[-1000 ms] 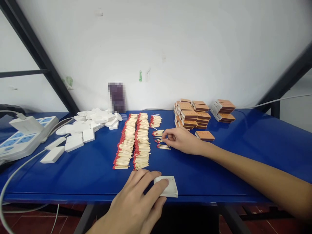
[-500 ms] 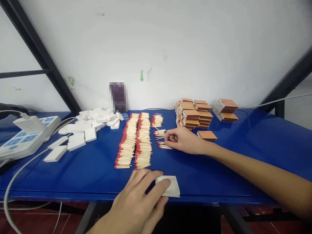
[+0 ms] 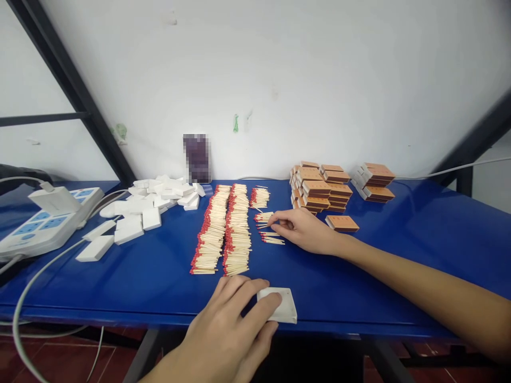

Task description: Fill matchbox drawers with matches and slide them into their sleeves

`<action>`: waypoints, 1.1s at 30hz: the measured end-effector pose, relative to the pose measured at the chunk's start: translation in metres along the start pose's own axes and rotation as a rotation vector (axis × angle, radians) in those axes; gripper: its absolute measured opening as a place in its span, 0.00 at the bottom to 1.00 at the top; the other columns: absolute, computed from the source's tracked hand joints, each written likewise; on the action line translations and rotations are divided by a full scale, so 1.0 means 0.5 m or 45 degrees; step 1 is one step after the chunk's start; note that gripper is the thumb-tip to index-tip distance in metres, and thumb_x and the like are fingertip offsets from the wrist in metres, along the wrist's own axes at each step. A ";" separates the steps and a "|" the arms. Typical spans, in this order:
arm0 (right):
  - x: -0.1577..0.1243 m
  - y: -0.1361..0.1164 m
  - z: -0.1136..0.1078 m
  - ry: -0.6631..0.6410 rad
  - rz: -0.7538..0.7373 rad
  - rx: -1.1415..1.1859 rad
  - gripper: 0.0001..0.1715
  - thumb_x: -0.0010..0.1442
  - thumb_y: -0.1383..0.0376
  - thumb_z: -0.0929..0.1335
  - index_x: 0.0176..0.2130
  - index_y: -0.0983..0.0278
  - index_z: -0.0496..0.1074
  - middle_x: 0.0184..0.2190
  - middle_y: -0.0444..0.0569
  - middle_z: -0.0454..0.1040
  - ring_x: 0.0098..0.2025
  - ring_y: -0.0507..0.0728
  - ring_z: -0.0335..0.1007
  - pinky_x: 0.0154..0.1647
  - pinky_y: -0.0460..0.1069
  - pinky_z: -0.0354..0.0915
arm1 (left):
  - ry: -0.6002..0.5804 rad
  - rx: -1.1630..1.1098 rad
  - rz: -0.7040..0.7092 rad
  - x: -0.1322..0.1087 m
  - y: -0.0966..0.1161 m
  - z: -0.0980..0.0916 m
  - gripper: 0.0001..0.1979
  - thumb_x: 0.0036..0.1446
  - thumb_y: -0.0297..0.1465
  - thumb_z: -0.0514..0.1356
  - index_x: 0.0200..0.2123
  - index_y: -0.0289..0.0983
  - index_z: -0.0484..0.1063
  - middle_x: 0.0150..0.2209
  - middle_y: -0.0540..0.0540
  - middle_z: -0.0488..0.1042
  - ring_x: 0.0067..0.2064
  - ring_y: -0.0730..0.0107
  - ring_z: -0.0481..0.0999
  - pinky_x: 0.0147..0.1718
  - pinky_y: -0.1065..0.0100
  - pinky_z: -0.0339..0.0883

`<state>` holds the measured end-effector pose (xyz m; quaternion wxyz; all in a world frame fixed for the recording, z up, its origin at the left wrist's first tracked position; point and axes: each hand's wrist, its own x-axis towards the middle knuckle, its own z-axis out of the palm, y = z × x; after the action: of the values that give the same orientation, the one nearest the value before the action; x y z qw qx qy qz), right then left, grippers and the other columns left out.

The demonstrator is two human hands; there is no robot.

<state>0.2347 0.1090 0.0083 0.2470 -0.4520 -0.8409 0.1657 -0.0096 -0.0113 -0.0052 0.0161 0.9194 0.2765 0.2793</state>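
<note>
At the front edge of the blue table, my left hand [image 3: 235,324] grips a white matchbox tray [image 3: 288,304], its index finger lying inside. My right hand [image 3: 301,230] is bent into a pinch, thumb and index fingertips closed around red-tipped matches in a small loose group [image 3: 272,240]. How many matches are between the fingertips I cannot make out. Just behind lies a further small bunch of matches [image 3: 261,198]. Two long rows of matches, a left row [image 3: 211,229] and a right row [image 3: 238,229], run front to back, heads pointing left.
White matchbox trays [image 3: 130,229] are heaped at the left, near a power strip [image 3: 51,221] and white cables. Orange matchboxes [image 3: 319,189] stand stacked at the back right, with a second stack [image 3: 375,182] beyond and a single matchbox [image 3: 342,223] behind my right wrist.
My right thumb and index finger have shifted slightly toward the back and closed together at the loose matches. My left hand keeps the tray in place. The view has turned slightly left.
</note>
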 end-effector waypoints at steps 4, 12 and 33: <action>-0.001 -0.005 -0.001 -0.017 0.019 -0.018 0.13 0.65 0.61 0.64 0.38 0.63 0.76 0.20 0.40 0.65 0.23 0.50 0.58 0.27 0.46 0.52 | -0.002 0.009 -0.005 0.002 0.002 -0.002 0.13 0.65 0.25 0.54 0.52 0.36 0.69 0.50 0.40 0.74 0.46 0.55 0.72 0.45 0.53 0.71; -0.001 -0.023 -0.011 -0.063 0.103 0.090 0.14 0.62 0.59 0.65 0.31 0.64 0.74 0.17 0.38 0.58 0.21 0.50 0.52 0.24 0.47 0.49 | 0.009 0.010 0.009 0.004 -0.001 0.001 0.13 0.66 0.25 0.54 0.52 0.36 0.69 0.50 0.39 0.74 0.45 0.54 0.71 0.43 0.52 0.71; 0.005 -0.006 0.004 0.037 0.047 -0.077 0.20 0.65 0.61 0.62 0.45 0.65 0.79 0.16 0.37 0.58 0.19 0.50 0.52 0.26 0.47 0.48 | 0.021 0.048 0.003 0.003 0.001 -0.003 0.13 0.66 0.26 0.53 0.51 0.36 0.70 0.49 0.40 0.75 0.45 0.56 0.73 0.45 0.54 0.72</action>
<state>0.2304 0.1092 0.0089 0.2425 -0.4770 -0.8334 0.1382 -0.0091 -0.0111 -0.0031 -0.0038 0.9176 0.2807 0.2815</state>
